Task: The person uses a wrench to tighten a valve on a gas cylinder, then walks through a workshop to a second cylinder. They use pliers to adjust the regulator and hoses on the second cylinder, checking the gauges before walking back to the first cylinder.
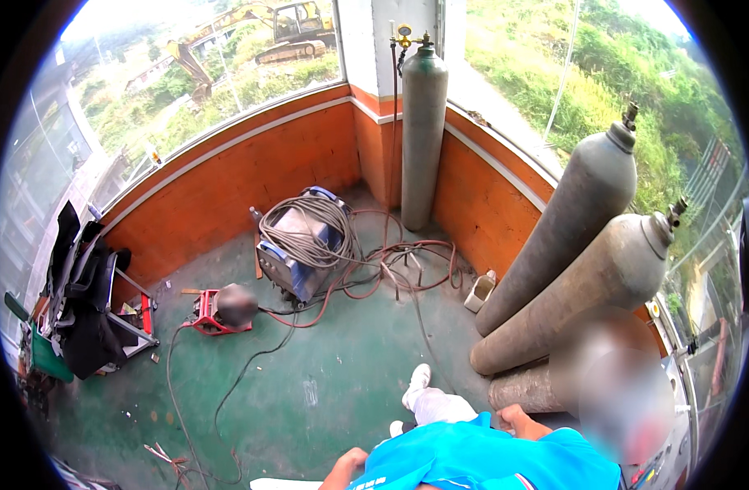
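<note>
My left hand (355, 458) is low in the view, beside my blue shirt; its fingers are mostly hidden. Left of it, a white flat-edged thing (285, 483) shows at the lower edge, and I cannot tell whether the hand touches it. My right hand (513, 417) is at the shirt's right side, near the end of a rusty gas cylinder (526, 390) lying on the floor. Whether that hand holds anything cannot be made out. My white shoe (418, 385) is on the green floor (325, 400) ahead.
A blue welding machine (305, 245) carries coiled cable, with hoses trailing. Beside it sits a small red-framed unit (219, 310). An upright cylinder (423, 139) with a gauge fills the corner; two cylinders (564, 208) lean right. A rack with black cloth (93, 310) stands left. Loose cables (227, 400) cross the floor.
</note>
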A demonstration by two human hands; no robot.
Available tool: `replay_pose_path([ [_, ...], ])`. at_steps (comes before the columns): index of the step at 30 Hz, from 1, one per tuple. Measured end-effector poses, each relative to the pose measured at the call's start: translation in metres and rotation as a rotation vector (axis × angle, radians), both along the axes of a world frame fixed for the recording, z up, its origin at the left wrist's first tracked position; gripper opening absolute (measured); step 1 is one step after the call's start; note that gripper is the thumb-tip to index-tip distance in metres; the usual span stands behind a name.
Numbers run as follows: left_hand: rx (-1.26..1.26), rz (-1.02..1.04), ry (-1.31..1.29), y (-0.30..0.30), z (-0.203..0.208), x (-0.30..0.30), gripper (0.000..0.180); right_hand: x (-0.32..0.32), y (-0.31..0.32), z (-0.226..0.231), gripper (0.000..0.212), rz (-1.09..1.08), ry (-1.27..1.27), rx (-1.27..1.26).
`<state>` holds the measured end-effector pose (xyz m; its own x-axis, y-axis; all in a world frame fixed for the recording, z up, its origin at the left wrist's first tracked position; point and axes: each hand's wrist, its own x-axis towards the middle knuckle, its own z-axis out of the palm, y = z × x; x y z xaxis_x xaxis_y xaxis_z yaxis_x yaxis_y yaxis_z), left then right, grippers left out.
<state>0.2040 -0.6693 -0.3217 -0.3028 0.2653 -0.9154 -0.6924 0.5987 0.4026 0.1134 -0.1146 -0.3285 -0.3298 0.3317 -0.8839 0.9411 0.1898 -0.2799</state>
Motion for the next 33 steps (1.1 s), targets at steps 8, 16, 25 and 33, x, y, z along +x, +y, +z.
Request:
replay_pose_path([
  [8, 0.291, 0.615, -0.089, -0.009, 0.112, -0.131, 0.016, -0.149, -0.09, -0.015, 0.026, 0.153, 0.107, -0.042],
  [16, 0.319, 0.445, 0.477, 0.036, 0.093, -0.258, 0.034, -0.345, -0.157, 0.081, 0.03, 0.244, 0.42, -0.243],
  [25, 0.066, -0.214, 0.77, 0.004, 0.134, -0.338, 0.035, -0.365, -0.101, 0.045, 0.027, 0.14, 0.25, -0.087],
  [33, -0.194, 0.588, 0.785, -0.163, 0.24, -0.334, 0.019, -0.367, -0.243, 0.155, 0.031, 0.04, 0.505, -0.446],
])
